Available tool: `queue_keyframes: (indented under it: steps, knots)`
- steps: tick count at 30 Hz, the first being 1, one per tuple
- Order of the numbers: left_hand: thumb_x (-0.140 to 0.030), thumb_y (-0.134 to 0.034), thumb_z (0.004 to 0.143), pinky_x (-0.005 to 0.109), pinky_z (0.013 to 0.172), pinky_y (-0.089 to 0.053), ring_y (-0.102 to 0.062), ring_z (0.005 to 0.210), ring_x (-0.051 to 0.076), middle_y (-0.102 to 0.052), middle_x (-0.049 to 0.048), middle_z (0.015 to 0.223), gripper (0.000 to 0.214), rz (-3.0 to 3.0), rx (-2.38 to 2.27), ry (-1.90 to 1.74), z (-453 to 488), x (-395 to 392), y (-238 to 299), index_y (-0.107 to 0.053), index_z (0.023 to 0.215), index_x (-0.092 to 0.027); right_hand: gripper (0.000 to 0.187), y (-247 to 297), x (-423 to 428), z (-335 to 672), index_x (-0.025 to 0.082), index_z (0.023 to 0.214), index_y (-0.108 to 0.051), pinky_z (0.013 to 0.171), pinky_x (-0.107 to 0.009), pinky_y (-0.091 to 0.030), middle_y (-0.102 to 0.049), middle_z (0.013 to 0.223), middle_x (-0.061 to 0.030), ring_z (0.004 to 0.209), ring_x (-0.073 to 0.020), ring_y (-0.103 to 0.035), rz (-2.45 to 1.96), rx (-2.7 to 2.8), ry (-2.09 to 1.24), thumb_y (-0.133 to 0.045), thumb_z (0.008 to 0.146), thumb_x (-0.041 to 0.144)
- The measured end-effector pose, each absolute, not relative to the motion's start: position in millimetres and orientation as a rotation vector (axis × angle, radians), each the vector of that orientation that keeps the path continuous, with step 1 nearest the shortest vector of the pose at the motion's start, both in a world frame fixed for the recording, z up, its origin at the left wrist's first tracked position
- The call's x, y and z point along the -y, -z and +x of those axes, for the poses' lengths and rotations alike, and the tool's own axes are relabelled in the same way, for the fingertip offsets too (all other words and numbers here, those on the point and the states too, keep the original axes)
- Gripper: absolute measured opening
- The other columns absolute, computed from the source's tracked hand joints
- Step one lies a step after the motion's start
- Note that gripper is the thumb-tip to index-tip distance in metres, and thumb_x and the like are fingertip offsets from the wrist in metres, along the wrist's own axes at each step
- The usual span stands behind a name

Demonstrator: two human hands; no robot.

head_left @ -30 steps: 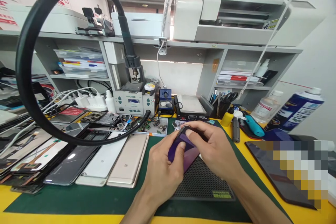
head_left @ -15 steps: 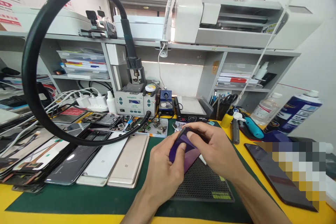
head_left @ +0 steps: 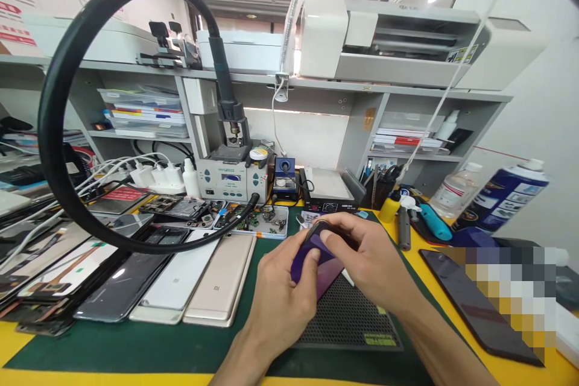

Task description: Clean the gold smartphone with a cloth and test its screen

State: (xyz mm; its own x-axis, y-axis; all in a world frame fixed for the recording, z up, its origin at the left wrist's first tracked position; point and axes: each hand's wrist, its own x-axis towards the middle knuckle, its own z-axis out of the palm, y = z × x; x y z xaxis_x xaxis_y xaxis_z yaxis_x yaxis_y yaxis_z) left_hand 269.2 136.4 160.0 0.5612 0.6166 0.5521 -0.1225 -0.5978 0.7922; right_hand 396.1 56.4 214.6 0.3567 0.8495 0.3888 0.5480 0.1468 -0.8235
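Note:
Between my hands a purple, glossy smartphone point(head_left: 329, 277) is held tilted above a black perforated pad point(head_left: 348, 319). My left hand point(head_left: 287, 289) grips its left edge, thumb on the purple face and fingers behind. At the upper right edge my right hand point(head_left: 366, 253) is closed on the same phone, its thumb pressing near the top. The fingers behind the phone are mostly hidden. A thin white tool point(head_left: 348, 277) shows just under my right hand, lying on the pad as far as I can see.
Several phones lie to the left, including a gold one point(head_left: 221, 280) and a white one point(head_left: 178, 271). Behind stand a hot-air station point(head_left: 233, 181) with its looping black hose point(head_left: 49, 108) and a parts tray point(head_left: 280, 223). A dark phone point(head_left: 470, 301) lies right, near a spray can point(head_left: 502, 196).
The view has shifted very slightly. Both hands keep nearly the same hold on the purple phone, which stays in place.

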Motion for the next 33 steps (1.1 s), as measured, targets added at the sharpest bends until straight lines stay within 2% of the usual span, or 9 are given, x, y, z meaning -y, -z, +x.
queue_keyframes:
  steps: [9,15,26,33]
  knots:
    - [-0.019,-0.055,0.093,0.029,0.094,-0.051,-0.067,0.107,0.019,-0.071,0.0011,0.122,0.037,1.976,-0.382,-1.186,269.4,-135.4,-157.7,-0.061,0.128,-0.028,0.018,-214.7,-62.5,388.4,0.016,0.1,-0.073,0.077,-0.03,-0.049,-0.073,0.09,-0.0022,0.085,-0.0199,-0.065,-1.553,1.242,-0.289,-0.058,0.092,0.021]
    - [-0.023,-0.054,0.095,0.031,0.095,-0.053,-0.065,0.113,0.02,-0.07,0.0015,0.127,0.036,1.933,-0.423,-1.12,269.6,-137.2,-158.6,-0.062,0.13,-0.028,0.021,-216.7,-56.1,395.3,0.019,0.109,-0.073,0.084,-0.03,-0.05,-0.073,0.103,-0.0028,0.095,-0.0207,-0.067,-1.507,1.311,-0.418,-0.057,0.094,0.02]
    - [-0.022,-0.054,0.094,0.03,0.094,-0.053,-0.065,0.113,0.02,-0.07,0.0027,0.127,0.037,1.954,-0.414,-1.134,269.8,-137.1,-155.3,-0.061,0.131,-0.026,0.02,-214.5,-61.3,391.4,0.016,0.101,-0.075,0.077,-0.029,-0.05,-0.075,0.094,-0.0035,0.087,-0.0209,-0.067,-1.538,1.235,-0.351,-0.057,0.092,0.023]
    - [-0.024,-0.054,0.095,0.03,0.095,-0.052,-0.065,0.112,0.019,-0.069,0.0012,0.127,0.037,1.944,-0.418,-1.117,269.2,-136.7,-154.8,-0.06,0.131,-0.028,0.021,-218.3,-55.4,398.9,0.019,0.106,-0.073,0.081,-0.028,-0.049,-0.074,0.099,-0.001,0.091,-0.0193,-0.066,-1.491,1.32,-0.461,-0.056,0.095,0.019]
